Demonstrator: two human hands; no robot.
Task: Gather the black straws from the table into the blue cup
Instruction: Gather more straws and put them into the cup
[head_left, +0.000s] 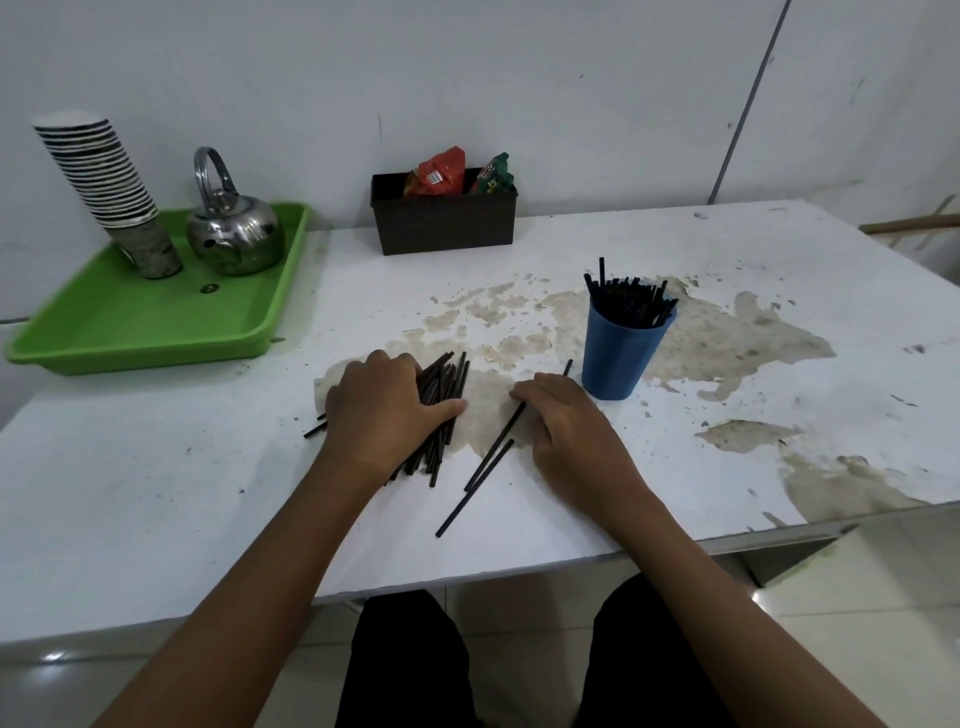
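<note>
A loose straw (496, 448), lying diagonally toward the cup (618, 353), is pinned under the right hand's (563, 415) flattened fingers (524, 395), nearer than the left hand (379, 410).

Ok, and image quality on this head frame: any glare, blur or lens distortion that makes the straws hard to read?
Head view: even, soft light, faint shadows only; glare limited to the kettle and floor tiles. Wide-angle bending shows in the leaning paper cup stack and wall seam. Loose straws read sharply; the pile under the left hand merges into one dark mass, as do those in the blue cup.
</note>
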